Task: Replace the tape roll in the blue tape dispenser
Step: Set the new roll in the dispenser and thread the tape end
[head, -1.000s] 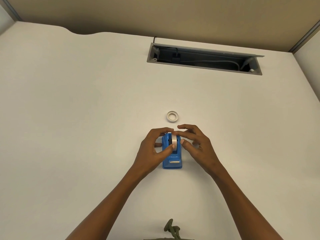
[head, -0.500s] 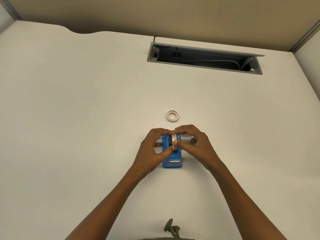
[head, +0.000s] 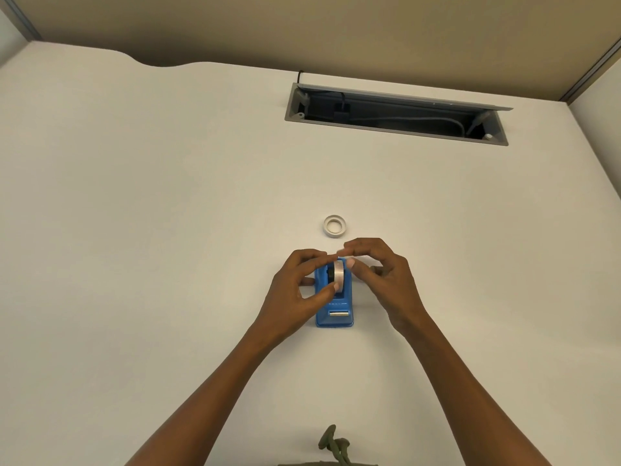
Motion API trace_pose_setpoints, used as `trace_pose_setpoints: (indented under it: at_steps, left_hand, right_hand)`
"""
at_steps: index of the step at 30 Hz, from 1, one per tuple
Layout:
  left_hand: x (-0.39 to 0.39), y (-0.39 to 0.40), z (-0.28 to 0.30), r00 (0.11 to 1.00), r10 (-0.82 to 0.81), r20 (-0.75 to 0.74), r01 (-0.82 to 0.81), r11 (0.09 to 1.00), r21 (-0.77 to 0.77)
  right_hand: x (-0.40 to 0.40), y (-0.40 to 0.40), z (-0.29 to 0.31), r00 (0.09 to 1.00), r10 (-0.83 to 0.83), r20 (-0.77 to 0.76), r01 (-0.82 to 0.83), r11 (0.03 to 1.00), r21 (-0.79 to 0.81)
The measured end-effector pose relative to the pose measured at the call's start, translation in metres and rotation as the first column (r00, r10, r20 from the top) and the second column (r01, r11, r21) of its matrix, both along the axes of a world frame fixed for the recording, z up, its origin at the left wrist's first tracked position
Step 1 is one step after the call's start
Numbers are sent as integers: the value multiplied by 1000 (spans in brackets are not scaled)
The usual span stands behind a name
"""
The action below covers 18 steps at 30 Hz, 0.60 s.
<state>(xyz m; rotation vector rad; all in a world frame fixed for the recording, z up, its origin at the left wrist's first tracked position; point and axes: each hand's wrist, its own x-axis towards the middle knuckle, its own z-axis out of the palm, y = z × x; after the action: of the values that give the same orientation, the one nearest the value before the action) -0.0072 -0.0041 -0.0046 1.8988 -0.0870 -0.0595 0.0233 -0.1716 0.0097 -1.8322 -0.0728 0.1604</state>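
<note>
Blue tape dispenser [head: 334, 309] on white desk [head: 168, 230], tape roll [head: 339, 275] seated in it, pinched by left hand [head: 295, 294] and right hand [head: 383, 277], empty core [head: 334, 226] laid beyond.

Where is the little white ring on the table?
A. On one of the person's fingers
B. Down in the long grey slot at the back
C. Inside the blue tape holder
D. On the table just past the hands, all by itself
D: the white ring lies flat on the table just beyond both hands, touching nothing, while the blue tape holder sits nearer the person.
</note>
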Motion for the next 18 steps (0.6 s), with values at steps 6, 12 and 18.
trace_pose_setpoints:
  at_steps: [6, 12, 18]
  left_hand:
    - [0, -1, 1, 1000, -3, 11, 3, 1000, 27]
    - [0, -2, 2, 1000, 4, 8, -4, 1000, 10]
    - [-1, -3, 4, 1000, 18, 10, -18, 1000, -11]
  right_hand:
    - [-7, -8, 0, 988, 121, 101, -104, 982, -156]
    - [-6, -8, -1, 986, 129, 104, -106, 973, -203]
    - [-5, -8, -3, 983, 163, 82, -142, 966, -214]
